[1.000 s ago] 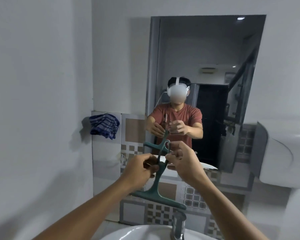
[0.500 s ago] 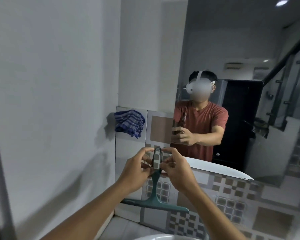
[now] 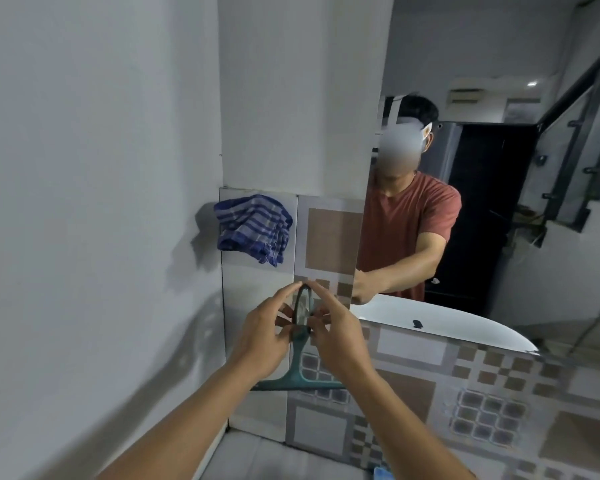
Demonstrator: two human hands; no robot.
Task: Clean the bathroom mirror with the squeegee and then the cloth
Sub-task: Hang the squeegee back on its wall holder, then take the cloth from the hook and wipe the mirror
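Note:
I hold a teal squeegee (image 3: pixel 297 370) upright in front of the tiled wall, its blade at the bottom and its looped handle end at the top. My left hand (image 3: pixel 262 336) pinches the loop from the left and my right hand (image 3: pixel 336 336) from the right, at the same height. A blue striped cloth (image 3: pixel 253 228) hangs on the wall above and to the left of my hands. The mirror (image 3: pixel 499 81) fills the upper right and reflects a person in a red shirt.
A white wall (image 3: pixel 84 202) closes in on the left. Patterned brown and grey tiles (image 3: pixel 482 393) cover the wall below the mirror. The mirror reflects the rim of a white basin, a dark doorway and a stair railing. A small blue item (image 3: pixel 383 474) peeks in at the bottom edge.
The view has swung left and moved closer to the wall, so the mirror now sits to the right. Both hands stayed on the squeegee's top loop, which has moved nearer the tiles below the cloth.

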